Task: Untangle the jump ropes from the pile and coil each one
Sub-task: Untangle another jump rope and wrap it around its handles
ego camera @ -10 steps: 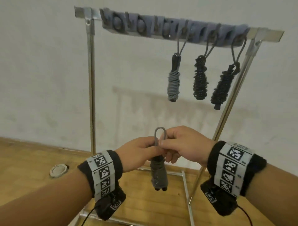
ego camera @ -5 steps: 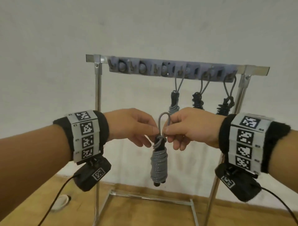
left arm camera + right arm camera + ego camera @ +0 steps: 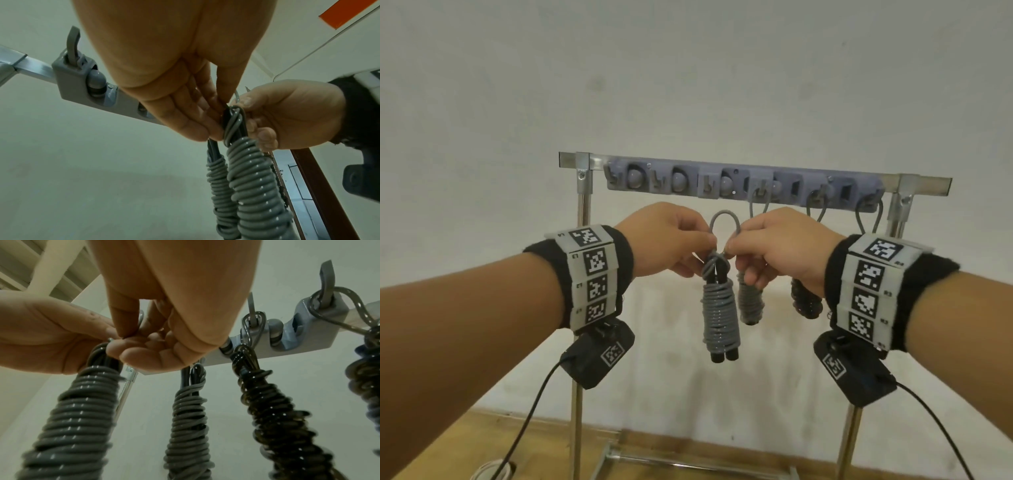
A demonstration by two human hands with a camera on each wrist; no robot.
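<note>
1. The left hand (image 3: 666,240) and the right hand (image 3: 779,245) are raised side by side in front of a metal rack (image 3: 582,274), fingertips nearly meeting
2. Between them hangs a grey rope (image 3: 720,308), wound into a tight upright coil around its two black handles, whose ends stick out at the bottom
3. A small loop (image 3: 724,219) of the same rope stands up above the coil, between the two hands
4. Left grip: thumb and fingers are closed in a pinch on the left foot of the loop, just above the coil; in the left wrist view the fingers (image 3: 185,123) press against the rope's knotted top
5. Right grip: thumb and forefinger are closed on the right foot of the loop; in the right wrist view the other fingers (image 3: 148,353) are curled under, right above the coil
6. The coil hangs free in the air, below the rack's hook strip (image 3: 743,183) and in front of it
7. Behind the right hand three other coiled ropes hang by their loops from hooks on the right part of the strip: a second grey rope (image 3: 189,418), then a black rope (image 3: 273,410), then another dark rope (image 3: 368,369) at the far right, mostly hidden in the head view
8. The hooks on the left part of the strip carry nothing
9. Both wrists wear black bands with square code markers, and a cabled camera hangs under each
10. A wooden floor (image 3: 688,455) shows below a plain pale wall
</note>
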